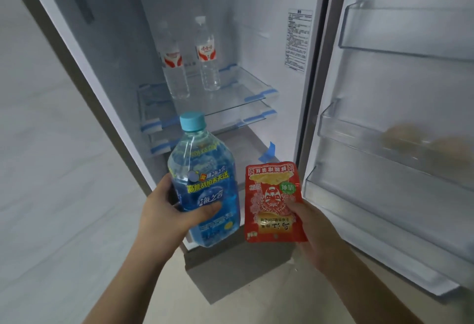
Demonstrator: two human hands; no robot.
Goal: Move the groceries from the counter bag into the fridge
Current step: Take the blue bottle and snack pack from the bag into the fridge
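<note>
While the fridge (256, 41) is standing open ahead, the left hand (166, 210) is gripping a blue bottle (202, 182) around its lower body, thumb lying across the label and fingers curling round the far side. That bottle is sitting upright with a slight lean, its pale blue cap (192, 122) pointing toward 12 o'clock, and it is hovering in front of the fridge's lower section, not resting on anything. Just beside it at 3 o'clock, and not touching it, the right hand (315, 231) is pinching a red packet (273, 203) by its right edge, thumb pressing on the printed face (the print is reading upside down from this view). The packet is hanging flat toward the camera, likewise in the air before the fridge opening.

Beyond both items, toward 12 o'clock, two clear water bottles (207, 54) with red-and-white labels are standing upright side by side on a glass shelf (243, 90); the left one is looking blurrier than the right. Below that shelf, more glass shelves with blue tape (256, 117) at their edges are stacking downward. A white label (298, 40) is sticking to the fridge's inner right wall.

At 3 o'clock the open door (397, 92) is showing clear bins (410, 31) one above another; something yellowish and blurred is lying in the middle bin, and I cannot tell what it is. Pale floor (51, 195) is spreading out at 9 o'clock.
</note>
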